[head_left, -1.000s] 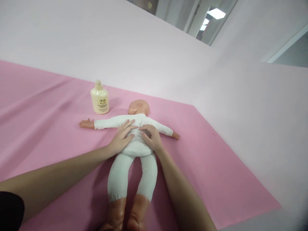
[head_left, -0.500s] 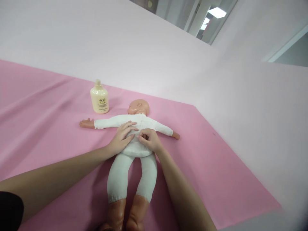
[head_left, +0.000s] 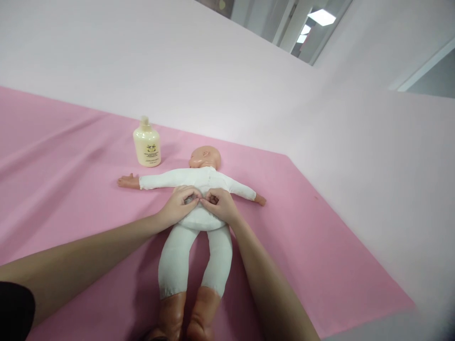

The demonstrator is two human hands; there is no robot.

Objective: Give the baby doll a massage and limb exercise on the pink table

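A baby doll (head_left: 201, 219) with a white cloth body lies stretched out on the pink cloth. Its bare head (head_left: 206, 156) is turned to the left and its arms are spread wide. Over the left half of the torso, my left hand (head_left: 179, 203) is closed, thumb and fingers pinching at the white fabric near the middle. Right beside it, my right hand (head_left: 220, 204) is curled into a similar pinch on the same fabric. The fingertips of both hands nearly meet, and the bit of fabric between them is mostly hidden.
A pale yellow pump bottle (head_left: 147, 144) with a dark label stands above the doll's left-pointing arm. Pink cloth (head_left: 313, 251) covers the surface, its edge slanting down on the right. Behind is a white wall or panel (head_left: 142, 57) with a window opening (head_left: 284, 28).
My left hand's fingers, spread flat on the doll before, have curled in to a pinch beside the right hand. The right hand has shifted slightly left; doll and bottle stay put.
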